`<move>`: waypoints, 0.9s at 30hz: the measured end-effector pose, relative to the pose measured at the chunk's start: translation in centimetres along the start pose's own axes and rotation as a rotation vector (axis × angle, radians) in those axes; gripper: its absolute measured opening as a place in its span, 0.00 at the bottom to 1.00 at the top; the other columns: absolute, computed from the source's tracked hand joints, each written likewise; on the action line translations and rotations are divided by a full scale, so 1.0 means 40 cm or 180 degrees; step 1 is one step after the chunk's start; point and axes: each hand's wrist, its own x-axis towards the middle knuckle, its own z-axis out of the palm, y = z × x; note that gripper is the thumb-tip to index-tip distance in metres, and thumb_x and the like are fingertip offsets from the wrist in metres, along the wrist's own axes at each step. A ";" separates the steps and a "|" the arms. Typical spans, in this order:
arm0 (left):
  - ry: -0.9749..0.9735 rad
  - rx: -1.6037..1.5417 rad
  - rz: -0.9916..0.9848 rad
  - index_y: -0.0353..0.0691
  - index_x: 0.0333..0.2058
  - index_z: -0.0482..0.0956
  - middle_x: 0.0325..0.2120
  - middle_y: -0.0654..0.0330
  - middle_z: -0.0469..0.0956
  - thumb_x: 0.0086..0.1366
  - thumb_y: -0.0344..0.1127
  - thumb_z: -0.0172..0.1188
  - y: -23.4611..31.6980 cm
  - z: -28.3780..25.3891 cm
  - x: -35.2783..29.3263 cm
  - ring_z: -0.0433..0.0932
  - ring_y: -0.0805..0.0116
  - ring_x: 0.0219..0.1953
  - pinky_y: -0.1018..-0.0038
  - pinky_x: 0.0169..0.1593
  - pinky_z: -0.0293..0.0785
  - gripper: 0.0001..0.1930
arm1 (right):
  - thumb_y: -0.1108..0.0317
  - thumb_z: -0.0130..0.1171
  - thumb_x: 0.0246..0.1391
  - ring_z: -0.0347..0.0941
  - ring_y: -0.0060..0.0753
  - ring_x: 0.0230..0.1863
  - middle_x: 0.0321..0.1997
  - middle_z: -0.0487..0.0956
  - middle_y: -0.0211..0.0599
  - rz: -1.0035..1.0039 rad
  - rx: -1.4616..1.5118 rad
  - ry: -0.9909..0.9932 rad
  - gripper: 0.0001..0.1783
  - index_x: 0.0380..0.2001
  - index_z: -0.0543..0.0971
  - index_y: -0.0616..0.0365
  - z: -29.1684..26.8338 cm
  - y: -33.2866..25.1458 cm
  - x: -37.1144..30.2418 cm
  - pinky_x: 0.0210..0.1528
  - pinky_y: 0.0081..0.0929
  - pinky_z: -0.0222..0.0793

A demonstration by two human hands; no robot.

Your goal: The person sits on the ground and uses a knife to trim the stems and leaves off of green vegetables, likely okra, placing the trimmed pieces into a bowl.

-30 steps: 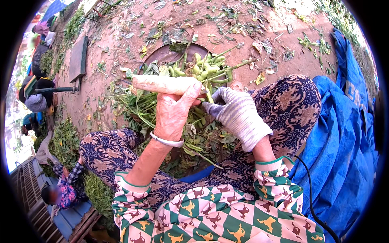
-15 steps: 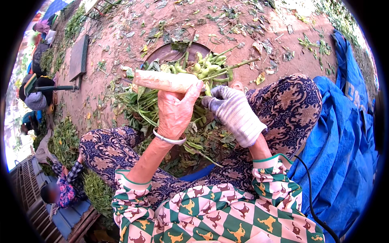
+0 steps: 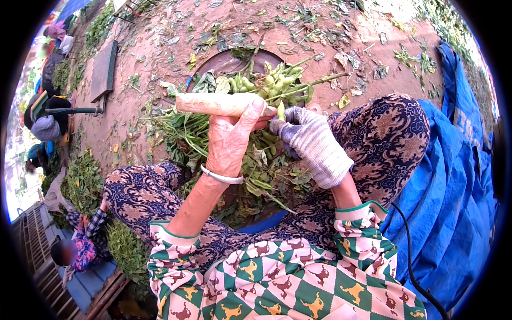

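My left hand (image 3: 232, 136), bare with a pale bangle at the wrist, is closed around a thick, pale, wood-like tapered piece (image 3: 213, 103). Its narrow end points right, beside a green soybean pod (image 3: 281, 110). My right hand (image 3: 312, 138), in a striped knit glove, pinches that pod between its fingers. The two hands nearly meet at the pod. Just beyond them lie soybean stalks laden with plump pods (image 3: 277, 82), partly over a round brown pan (image 3: 216, 65). More stalks and leaves (image 3: 186, 128) spread under my hands, between my knees.
A crumpled blue tarp (image 3: 432, 186) lies at my right, with a black cable (image 3: 408, 240) running across it. Fallen leaves litter the reddish ground. A dark board (image 3: 104, 71) stands at the upper left. Another person (image 3: 77, 250) sits at the lower left near heaped greens (image 3: 128, 253).
My right hand has risen slightly, and the pod in its fingers now shows against the tip of the pale piece. The left hand has shifted a little up and left.
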 end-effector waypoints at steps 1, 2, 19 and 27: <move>-0.0036 -0.0049 -0.0061 0.36 0.38 0.75 0.31 0.61 0.78 0.61 0.35 0.57 0.000 -0.001 -0.003 0.78 0.70 0.36 0.75 0.38 0.74 0.10 | 0.60 0.62 0.47 0.66 0.26 0.18 0.18 0.73 0.37 -0.0221 -0.0130 0.0069 0.15 0.29 0.76 0.62 0.001 0.011 0.000 0.22 0.29 0.63; -0.0027 0.0033 -0.0034 0.36 0.38 0.75 0.31 0.61 0.78 0.61 0.35 0.57 0.001 0.000 -0.009 0.78 0.71 0.35 0.75 0.38 0.74 0.10 | 0.59 0.63 0.46 0.67 0.29 0.18 0.18 0.74 0.40 -0.0445 -0.0257 0.0124 0.16 0.29 0.76 0.62 0.005 0.024 0.002 0.23 0.30 0.64; 0.0039 0.0999 0.0660 0.32 0.29 0.77 0.23 0.63 0.77 0.55 0.30 0.62 -0.021 0.018 -0.024 0.74 0.77 0.25 0.78 0.31 0.71 0.07 | 0.65 0.58 0.49 0.71 0.51 0.24 0.23 0.75 0.50 -0.1042 -0.1932 0.0698 0.10 0.28 0.75 0.63 0.033 0.064 -0.024 0.26 0.37 0.65; 0.0100 0.0992 0.0831 0.32 0.27 0.77 0.21 0.64 0.77 0.57 0.29 0.60 -0.018 0.022 -0.017 0.75 0.78 0.24 0.80 0.29 0.70 0.05 | 0.68 0.46 0.57 0.64 0.22 0.16 0.16 0.71 0.32 -0.0984 -0.0964 0.0350 0.11 0.31 0.75 0.62 0.042 0.074 -0.013 0.19 0.21 0.61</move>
